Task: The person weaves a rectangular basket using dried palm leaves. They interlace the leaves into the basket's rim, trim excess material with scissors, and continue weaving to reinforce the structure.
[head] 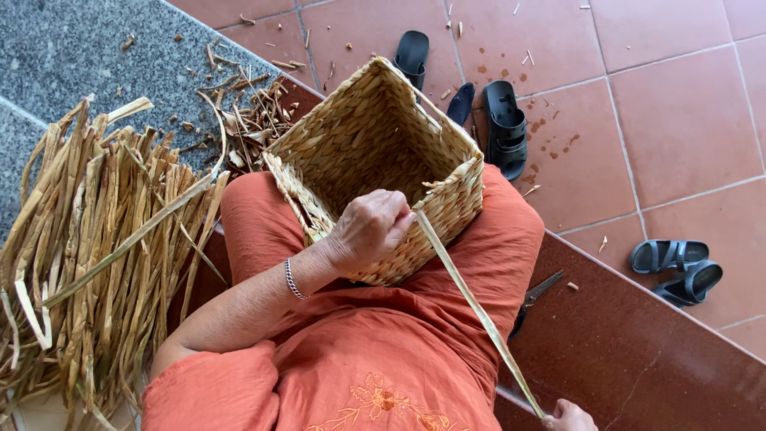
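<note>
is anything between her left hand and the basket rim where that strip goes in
Nothing visible. The left hand rests directly on the near rim of the woven basket, pinching the long dried strip, which runs free over the lap to the right hand. The scissors lie clear beside it.

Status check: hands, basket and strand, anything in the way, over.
Left hand gripping woven basket rim on lap. Right hand pulling long strand taut. Scissors beside right thigh; dried strips pile to the left.

Pile of dried reeds at left, black sandals at top, scissors right of centre, another sandal pair at right
</note>
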